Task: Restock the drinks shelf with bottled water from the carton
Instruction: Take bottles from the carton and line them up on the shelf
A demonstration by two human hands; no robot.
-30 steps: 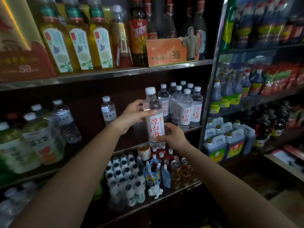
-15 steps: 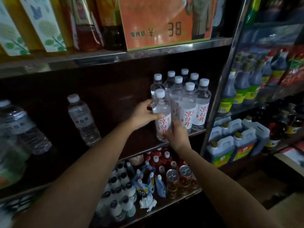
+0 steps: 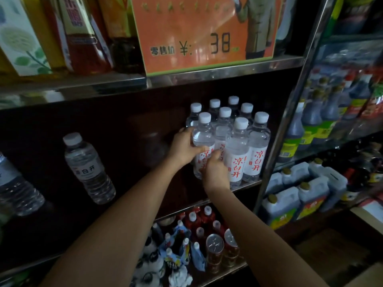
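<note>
We see the left hand (image 3: 184, 149) wrapped round a water bottle (image 3: 204, 141), thumb across its front; the right hand (image 3: 215, 170) pinches the same bottle lower, at the label. Bottle upright on the shelf (image 3: 248, 184), touching the bottle group (image 3: 238, 139) just right of both hands. A lone bottle (image 3: 88, 168) stands well left of the left hand. Cans (image 3: 215, 251) sit below the right forearm.

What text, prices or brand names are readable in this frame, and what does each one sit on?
"零售价 ¥: 38": orange price card on the upper shelf.
"凉白开", red characters: white label of each front water bottle in the cluster at right; partly covered on the held bottle.
"白开": label of the lone clear bottle at left; first character blurred.
Upper-shelf bottle labels, jugs and cans: too blurred to read.
</note>
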